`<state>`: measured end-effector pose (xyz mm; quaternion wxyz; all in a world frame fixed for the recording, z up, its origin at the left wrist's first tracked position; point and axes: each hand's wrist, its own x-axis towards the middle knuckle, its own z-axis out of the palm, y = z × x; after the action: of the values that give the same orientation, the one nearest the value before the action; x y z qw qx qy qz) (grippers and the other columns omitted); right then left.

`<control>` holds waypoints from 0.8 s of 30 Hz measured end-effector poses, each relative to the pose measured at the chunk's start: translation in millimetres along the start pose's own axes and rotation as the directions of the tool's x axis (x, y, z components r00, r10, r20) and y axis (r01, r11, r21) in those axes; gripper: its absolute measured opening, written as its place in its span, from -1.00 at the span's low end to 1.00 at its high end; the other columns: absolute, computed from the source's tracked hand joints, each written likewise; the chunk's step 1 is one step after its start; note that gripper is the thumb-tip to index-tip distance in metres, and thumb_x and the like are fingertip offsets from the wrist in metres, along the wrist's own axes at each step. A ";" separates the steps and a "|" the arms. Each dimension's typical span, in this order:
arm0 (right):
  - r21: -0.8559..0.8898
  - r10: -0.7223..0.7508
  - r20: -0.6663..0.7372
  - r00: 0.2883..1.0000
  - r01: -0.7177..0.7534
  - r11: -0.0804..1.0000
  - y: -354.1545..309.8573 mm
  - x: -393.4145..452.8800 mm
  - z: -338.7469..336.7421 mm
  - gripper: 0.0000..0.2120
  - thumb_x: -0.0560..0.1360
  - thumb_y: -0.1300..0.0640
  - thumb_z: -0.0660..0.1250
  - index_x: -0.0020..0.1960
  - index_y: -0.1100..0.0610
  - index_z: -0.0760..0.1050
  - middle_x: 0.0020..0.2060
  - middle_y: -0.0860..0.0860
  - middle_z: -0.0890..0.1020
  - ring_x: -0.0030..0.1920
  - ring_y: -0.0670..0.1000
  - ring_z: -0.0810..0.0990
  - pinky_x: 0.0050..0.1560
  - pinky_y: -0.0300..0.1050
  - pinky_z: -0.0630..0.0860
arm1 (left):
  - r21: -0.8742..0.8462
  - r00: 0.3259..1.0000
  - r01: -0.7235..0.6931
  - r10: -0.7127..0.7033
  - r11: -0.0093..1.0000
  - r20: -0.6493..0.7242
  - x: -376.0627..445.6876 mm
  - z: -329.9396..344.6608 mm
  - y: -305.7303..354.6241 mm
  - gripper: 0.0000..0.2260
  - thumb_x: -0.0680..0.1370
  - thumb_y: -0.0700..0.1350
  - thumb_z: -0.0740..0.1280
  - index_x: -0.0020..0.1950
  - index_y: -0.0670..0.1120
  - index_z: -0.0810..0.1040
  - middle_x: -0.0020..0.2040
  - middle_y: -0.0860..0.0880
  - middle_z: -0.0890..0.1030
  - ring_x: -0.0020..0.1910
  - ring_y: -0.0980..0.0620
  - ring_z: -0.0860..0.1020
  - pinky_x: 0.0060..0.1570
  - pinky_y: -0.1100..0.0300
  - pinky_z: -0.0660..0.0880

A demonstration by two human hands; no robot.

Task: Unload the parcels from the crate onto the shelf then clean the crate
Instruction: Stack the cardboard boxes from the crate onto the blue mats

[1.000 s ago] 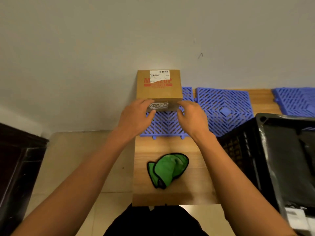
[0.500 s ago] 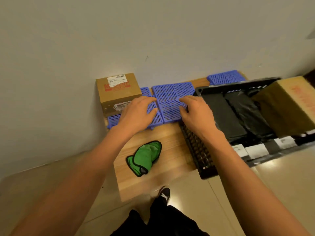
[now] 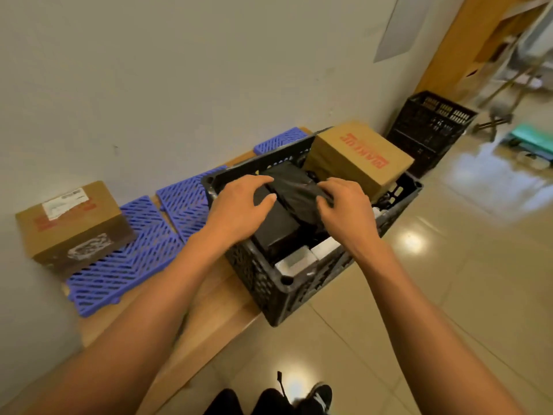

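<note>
Parcels, black-wrapped and cardboard, listed from the left with the black crate (image 3: 278,283) as landmark.

Cardboard box (image 3: 71,223): well to the left of the crate, against the wall, white label and red print on top, standing on a blue slatted mat (image 3: 125,265).

Blue mats: a second mat (image 3: 187,205) lies just left of the crate; a third (image 3: 281,139) shows behind the crate's far rim. All rest on the wooden shelf (image 3: 209,313), which also carries the crate.

Left hand (image 3: 239,208): over the crate's left side, fingers curved onto the top of the black parcel (image 3: 291,190), thumb stretched toward its near face. Whether the fingers clamp it or only lie on it cannot be told.

Black parcel: inside the crate, uppermost of the dark wrapped items, between both hands. A second black package (image 3: 276,229) sits under it, and white boxes (image 3: 311,254) lie at the crate's near end.

Right hand (image 3: 344,211): over the crate's middle, fingers curled and pinching a fold of the black parcel's wrap.

Cardboard parcel (image 3: 360,157): at the crate's far right end, red print on top, rising above the rim.

Second black crate (image 3: 431,130): on the floor beyond the first crate, by the wall.

Shoe (image 3: 318,396): on the floor tiles, nearer than the crate.
</note>
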<state>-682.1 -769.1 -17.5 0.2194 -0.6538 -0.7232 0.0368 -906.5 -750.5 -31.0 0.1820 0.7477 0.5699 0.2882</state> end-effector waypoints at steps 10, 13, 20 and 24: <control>0.202 0.199 -0.002 0.980 -0.195 0.960 167.9 23.4 -36.7 -0.61 0.60 0.05 0.31 0.42 0.03 0.51 0.47 0.05 0.45 0.52 0.06 0.32 0.51 0.10 0.25 | -0.207 0.994 0.108 -0.104 0.972 0.032 66.8 112.4 102.3 -0.56 0.61 0.11 0.35 0.49 0.15 0.43 0.45 0.08 0.47 0.39 0.05 0.45 0.36 -0.01 0.42; 0.252 0.218 0.015 0.976 -0.215 0.944 195.5 37.6 -41.4 -0.57 0.58 0.06 0.33 0.45 0.03 0.47 0.51 0.06 0.40 0.55 0.06 0.27 0.54 0.14 0.23 | -0.277 0.979 0.202 -0.200 0.939 0.037 82.4 130.8 109.6 -0.49 0.60 0.10 0.37 0.54 0.16 0.34 0.45 0.03 0.47 0.31 0.11 0.47 0.20 0.12 0.43; 0.333 0.308 0.006 0.951 -0.292 0.896 236.3 79.4 -30.9 -0.44 0.56 -0.05 0.36 0.53 -0.04 0.32 0.42 0.01 0.43 0.44 0.08 0.35 0.35 0.03 0.32 | -0.291 0.946 0.298 -0.322 0.909 -0.037 136.3 141.4 92.4 -0.37 0.61 0.09 0.37 0.62 0.05 0.21 0.59 0.00 0.28 0.52 -0.01 0.31 0.45 0.03 0.29; 0.444 0.364 0.050 0.930 -0.347 0.826 249.4 94.3 -20.0 -0.45 0.57 -0.10 0.36 0.52 -0.11 0.31 0.38 -0.07 0.50 0.22 -0.16 0.39 0.15 -0.15 0.34 | -0.309 0.931 0.316 -0.356 0.897 -0.081 176.5 145.6 74.6 -0.40 0.62 0.08 0.35 0.61 0.04 0.24 0.58 0.01 0.31 0.47 -0.02 0.38 0.32 0.13 0.36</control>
<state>-447.5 -647.6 -58.9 0.3658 -0.7096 -0.5569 0.2292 -725.3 -594.6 -58.4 0.2978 0.5815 0.6531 0.3828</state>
